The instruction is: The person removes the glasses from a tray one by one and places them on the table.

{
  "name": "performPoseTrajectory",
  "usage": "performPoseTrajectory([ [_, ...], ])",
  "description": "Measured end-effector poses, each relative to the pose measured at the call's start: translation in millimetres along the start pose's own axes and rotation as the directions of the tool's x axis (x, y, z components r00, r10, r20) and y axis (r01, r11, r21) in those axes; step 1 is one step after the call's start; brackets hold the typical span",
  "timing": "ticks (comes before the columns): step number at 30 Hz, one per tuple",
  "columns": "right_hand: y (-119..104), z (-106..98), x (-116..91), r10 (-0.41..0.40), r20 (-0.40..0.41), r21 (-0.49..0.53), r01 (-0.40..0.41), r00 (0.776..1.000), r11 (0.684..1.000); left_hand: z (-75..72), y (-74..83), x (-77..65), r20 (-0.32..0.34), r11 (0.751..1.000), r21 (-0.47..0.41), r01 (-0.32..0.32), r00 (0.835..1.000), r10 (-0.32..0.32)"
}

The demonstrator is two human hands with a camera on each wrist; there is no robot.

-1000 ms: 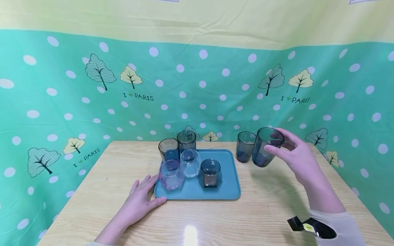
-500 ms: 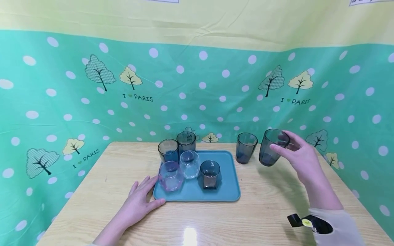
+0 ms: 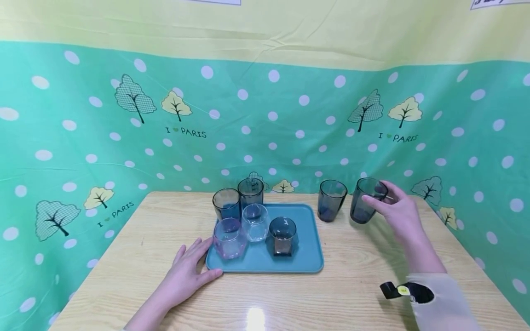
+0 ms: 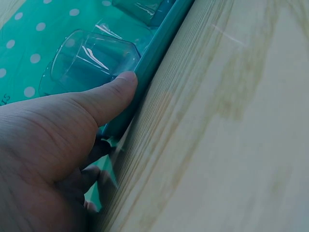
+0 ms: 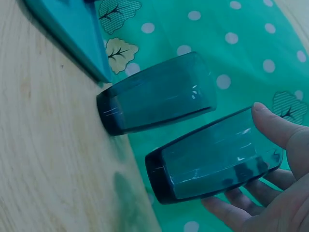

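Observation:
My right hand point(image 3: 399, 211) holds a tall dark glass tumbler point(image 3: 364, 207) near its rim, thumb on the near side and fingers on the far side. In the right wrist view this tumbler point(image 5: 212, 159) leans slightly, its base close over the table. A matching tumbler point(image 3: 330, 204) stands just left of it. My left hand point(image 3: 190, 270) rests at the left end of a blue tray point(image 3: 258, 265), fingers extended along its edge and thumb on the front corner. Nearest that hand on the tray is a pink-tinted glass point(image 3: 229, 242).
A clear glass point(image 3: 255, 226) and a short dark glass point(image 3: 283, 236) also stand on the tray. Two tall dark tumblers, one in front point(image 3: 227, 204) and another behind point(image 3: 250, 189), are at its back left. A dotted green curtain point(image 3: 273, 119) hangs behind the wooden table point(image 3: 348, 294).
My right hand has moved the tumbler to the right and slightly down, opening a gap from the standing one. My left hand stays at the tray.

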State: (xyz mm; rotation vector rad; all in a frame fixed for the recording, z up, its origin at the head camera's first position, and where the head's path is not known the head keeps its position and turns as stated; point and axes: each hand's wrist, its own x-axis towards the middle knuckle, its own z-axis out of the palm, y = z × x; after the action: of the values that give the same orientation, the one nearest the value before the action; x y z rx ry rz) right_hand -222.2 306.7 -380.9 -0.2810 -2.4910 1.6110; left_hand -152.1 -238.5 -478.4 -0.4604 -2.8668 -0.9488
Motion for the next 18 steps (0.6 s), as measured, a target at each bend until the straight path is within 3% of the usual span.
performPoseTrajectory([
  [18, 21.0, 16.4, 10.5, 0.005, 0.016, -0.017, -0.005, 1.000, 1.000, 0.1, 0.6, -0.4, 0.003, 1.000, -0.011, 0.010, 1.000, -0.010],
])
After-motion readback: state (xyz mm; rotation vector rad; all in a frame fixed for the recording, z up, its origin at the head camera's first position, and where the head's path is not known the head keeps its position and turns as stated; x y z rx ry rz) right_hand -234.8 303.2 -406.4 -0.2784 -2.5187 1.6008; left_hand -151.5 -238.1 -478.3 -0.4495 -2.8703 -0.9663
